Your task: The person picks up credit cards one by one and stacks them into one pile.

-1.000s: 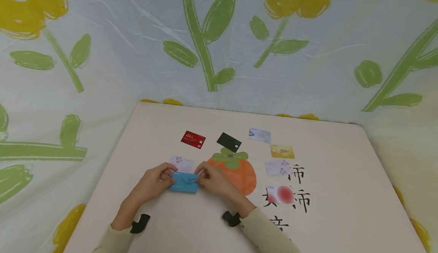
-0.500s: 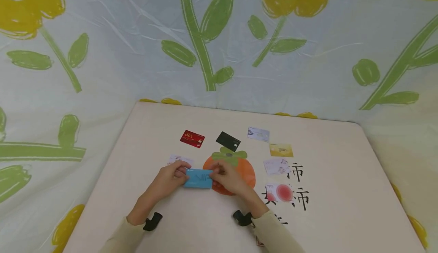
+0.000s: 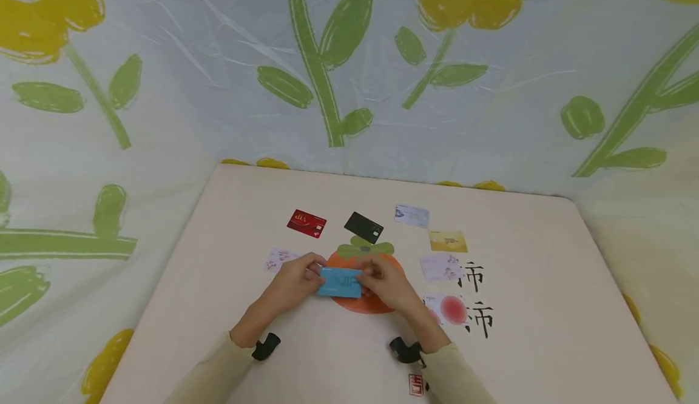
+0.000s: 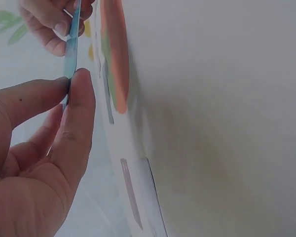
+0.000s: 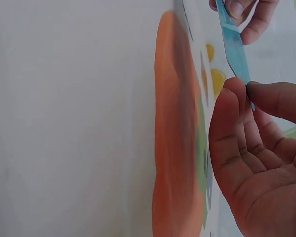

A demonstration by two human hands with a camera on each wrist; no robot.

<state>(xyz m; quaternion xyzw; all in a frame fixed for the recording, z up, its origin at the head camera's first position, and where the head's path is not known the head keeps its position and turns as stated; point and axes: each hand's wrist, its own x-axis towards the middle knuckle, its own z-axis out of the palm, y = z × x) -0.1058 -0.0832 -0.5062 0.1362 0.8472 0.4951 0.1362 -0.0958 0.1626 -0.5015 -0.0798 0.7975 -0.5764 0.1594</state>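
Note:
A blue card (image 3: 340, 282) marked VIP is held up over the orange persimmon print on the table. My left hand (image 3: 295, 281) pinches its left end between thumb and fingers. At the opposite end, my right hand (image 3: 386, 282) pinches it the same way. Both wrist views show the card edge-on, raised off the tabletop, with the thumb on one face and fingertips on the other. Just beyond the left hand lies a pale floral card (image 3: 278, 259), partly covered by that hand.
Farther back lie a red VIP card (image 3: 307, 223), a black card (image 3: 363, 227) and a silver-white card (image 3: 412, 215). On the right are a gold card (image 3: 448, 241), a pale flowered card (image 3: 440, 267) and a white card with a red circle (image 3: 453, 309). A flowered curtain hangs behind.
Both hands have carried the blue card to the right, from in front of the pale floral card at left to over the persimmon print. The cards on the table have stayed in place.

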